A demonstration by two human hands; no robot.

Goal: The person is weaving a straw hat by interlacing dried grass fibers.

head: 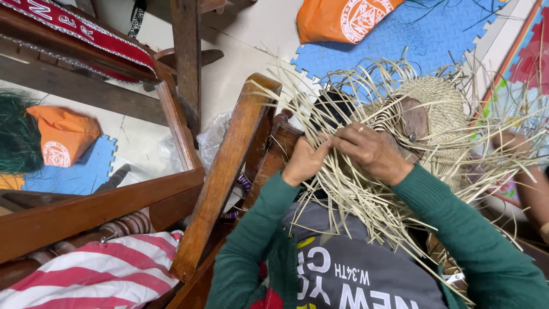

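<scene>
Sleeves: green, nearest.
Left hand: pinching straw strands.
Right hand: fingers pressed on woven hat.
Hidden: fingertips under strands.

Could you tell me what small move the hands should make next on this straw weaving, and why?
Probably pull the pinched strands snug toward the body. The left hand and right hand meet at the edge of the half-woven straw hat, fingers closed on thin loose straw strands that fan out unwoven, so the current stitch looks untightened.
</scene>
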